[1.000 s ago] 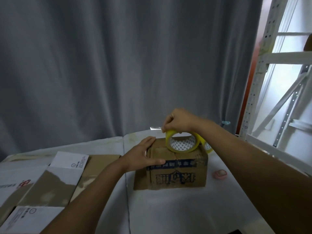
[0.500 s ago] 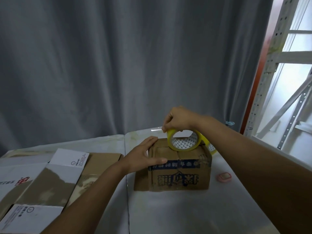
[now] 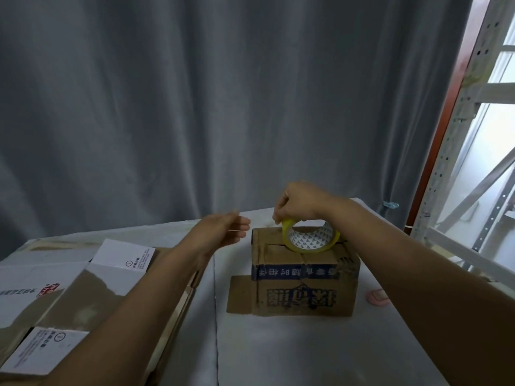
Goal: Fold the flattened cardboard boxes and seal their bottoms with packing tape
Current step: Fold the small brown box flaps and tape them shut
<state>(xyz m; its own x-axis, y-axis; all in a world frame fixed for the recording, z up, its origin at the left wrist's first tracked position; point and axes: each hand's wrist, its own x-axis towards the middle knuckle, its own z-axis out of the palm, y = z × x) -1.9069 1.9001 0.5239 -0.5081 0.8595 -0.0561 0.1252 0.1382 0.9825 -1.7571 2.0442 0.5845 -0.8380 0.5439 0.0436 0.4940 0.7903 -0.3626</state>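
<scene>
A folded brown cardboard box [image 3: 303, 285] with dark upside-down print stands on the white table [image 3: 278, 352], its closed flaps facing up. A yellow roll of packing tape [image 3: 310, 238] stands on edge on top of the box. My right hand [image 3: 299, 201] grips the roll from above. My left hand [image 3: 223, 228] hovers just left of the box's upper left corner, fingers straight and apart from the cardboard. One loose flap [image 3: 241, 295] lies flat at the box's lower left.
Flattened cardboard boxes [image 3: 64, 296] with white printed flaps lie stacked at the left. A small pink object [image 3: 376, 296] sits on the table right of the box, partly behind my right arm. A grey curtain [image 3: 223, 107] hangs behind; a metal shelf frame [image 3: 457, 135] stands at the right.
My left hand has lifted off the box's top left corner and moved left, away from it. My right hand still holds the tape roll on the box top.
</scene>
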